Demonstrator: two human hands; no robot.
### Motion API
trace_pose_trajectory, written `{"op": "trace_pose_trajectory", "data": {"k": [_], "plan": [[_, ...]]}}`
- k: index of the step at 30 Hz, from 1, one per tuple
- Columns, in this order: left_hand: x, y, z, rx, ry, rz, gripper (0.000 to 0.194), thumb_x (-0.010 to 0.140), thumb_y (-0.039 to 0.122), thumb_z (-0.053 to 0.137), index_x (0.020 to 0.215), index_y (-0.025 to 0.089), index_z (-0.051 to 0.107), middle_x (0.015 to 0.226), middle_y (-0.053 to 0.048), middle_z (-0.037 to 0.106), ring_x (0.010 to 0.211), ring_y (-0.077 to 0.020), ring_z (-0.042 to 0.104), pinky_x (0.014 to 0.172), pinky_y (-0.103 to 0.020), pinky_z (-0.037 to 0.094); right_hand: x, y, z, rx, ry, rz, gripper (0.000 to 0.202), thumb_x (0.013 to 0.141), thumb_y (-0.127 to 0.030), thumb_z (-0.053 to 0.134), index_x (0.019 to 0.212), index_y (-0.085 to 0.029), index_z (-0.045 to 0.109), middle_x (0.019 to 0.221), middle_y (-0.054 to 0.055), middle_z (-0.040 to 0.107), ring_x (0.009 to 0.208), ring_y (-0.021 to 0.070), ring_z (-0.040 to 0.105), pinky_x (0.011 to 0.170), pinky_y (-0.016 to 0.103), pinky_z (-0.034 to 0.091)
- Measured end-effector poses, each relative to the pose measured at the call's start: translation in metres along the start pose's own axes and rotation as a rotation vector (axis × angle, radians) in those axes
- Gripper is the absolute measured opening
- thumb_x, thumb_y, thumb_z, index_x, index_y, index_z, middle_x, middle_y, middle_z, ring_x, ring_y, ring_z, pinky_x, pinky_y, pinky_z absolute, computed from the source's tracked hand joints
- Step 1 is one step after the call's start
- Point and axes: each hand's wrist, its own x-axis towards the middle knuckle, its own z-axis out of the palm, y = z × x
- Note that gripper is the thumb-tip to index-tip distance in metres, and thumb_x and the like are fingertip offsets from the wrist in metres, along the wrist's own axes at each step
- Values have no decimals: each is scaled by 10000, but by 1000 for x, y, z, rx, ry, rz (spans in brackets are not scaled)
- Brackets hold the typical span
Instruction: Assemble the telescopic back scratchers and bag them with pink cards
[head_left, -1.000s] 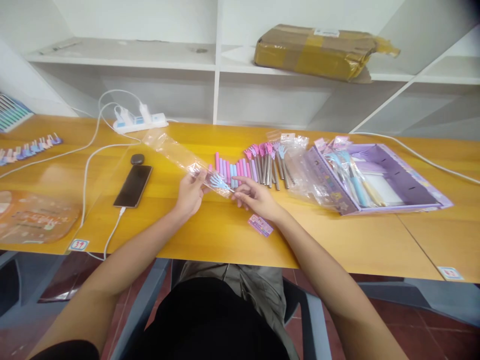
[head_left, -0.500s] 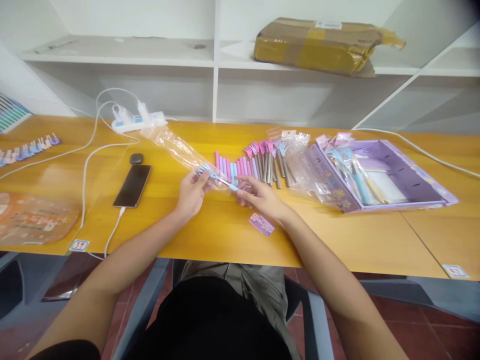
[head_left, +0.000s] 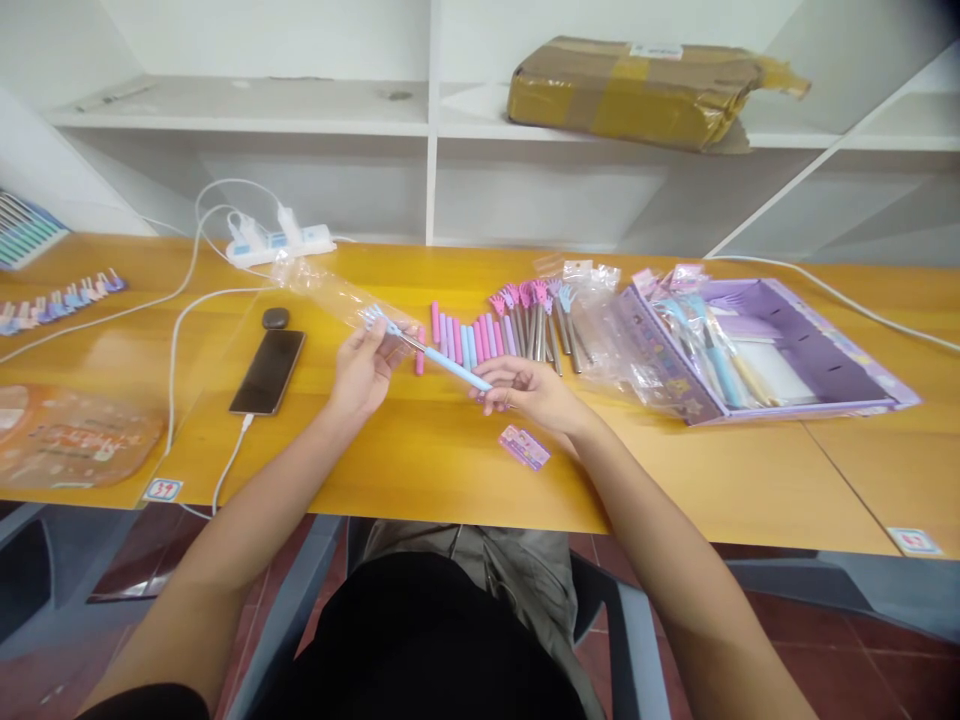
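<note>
A blue back scratcher [head_left: 454, 368] with a hand-shaped head and a blue grip slants between my hands. My left hand [head_left: 365, 368] is closed on its neck, just below the head. The fingers of my right hand [head_left: 517, 388] pinch the end of the blue grip. A clear plastic bag [head_left: 326, 285] lies behind my left hand. Pink, purple and blue grips [head_left: 476, 340] stand side by side beyond the scratcher, next to several metal-stemmed scratchers [head_left: 536, 320] with pink, purple and blue heads. A purple printed card [head_left: 524, 447] lies on the table near my right hand.
On the right sits an open purple box [head_left: 817, 350] holding bagged scratchers. A phone [head_left: 268, 372] with its cable, a power strip [head_left: 281, 245] and an orange bag [head_left: 75, 435] are on the left. A taped carton [head_left: 630, 95] rests on the shelf.
My left hand has moved left with the scratcher's head. More of the stem and the whole blue grip now show between my hands. A pink grip beside my left hand has come into view.
</note>
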Motion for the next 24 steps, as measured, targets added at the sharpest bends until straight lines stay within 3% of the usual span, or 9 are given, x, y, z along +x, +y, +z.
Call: {"op": "trace_pose_trajectory", "data": {"k": [6, 12, 15, 19, 22, 24], "plan": [[-17, -15, 13, 0, -79, -118, 386, 827, 421, 974, 966, 147, 740, 971, -65, 826, 866, -176, 806, 753, -269, 662, 9, 13, 6, -105, 206, -149, 544, 723, -425, 1026, 1136, -235, 728, 931, -6, 751, 666, 127, 643, 611, 283, 510], [-39, -41, 23, 44, -213, -216, 485, 796, 479, 982, 1050, 149, 732, 1071, -97, 831, 995, -242, 811, 917, -400, 682, 14, 21, 18, -364, 295, -248, 521, 828, -519, 953, 1208, -247, 723, 953, 5, 687, 703, 158, 622, 658, 309, 507], [-43, -46, 24, 69, -227, -233, 487, 805, 461, 977, 1087, 162, 716, 1079, -81, 820, 981, -228, 800, 902, -393, 682, 13, 23, 23, -468, 290, -270, 483, 876, -523, 917, 1224, -248, 724, 975, 15, 675, 723, 164, 610, 691, 313, 516], [-38, -40, 21, 81, -197, -248, 501, 813, 465, 968, 1116, 165, 704, 1018, -62, 799, 943, -207, 785, 843, -352, 678, 11, 26, 18, -406, 180, -283, 566, 958, -610, 811, 1379, -269, 648, 1107, 40, 661, 780, 170, 643, 723, 316, 536], [-32, -33, 17, 92, -175, -253, 482, 816, 481, 960, 1057, 160, 693, 970, -61, 783, 916, -205, 778, 761, -307, 662, 8, 25, 9, -373, 67, -364, 872, 793, -693, 925, 1490, -301, 576, 1249, 67, 612, 767, 151, 644, 734, 325, 562], [-30, -30, 16, 107, -177, -256, 475, 819, 493, 955, 1014, 159, 678, 974, -68, 782, 885, -197, 773, 733, -295, 654, 6, 23, 4, -444, 50, -439, 906, 753, -635, 980, 1504, -310, 592, 1262, 79, 593, 766, 146, 633, 748, 339, 577]]}}
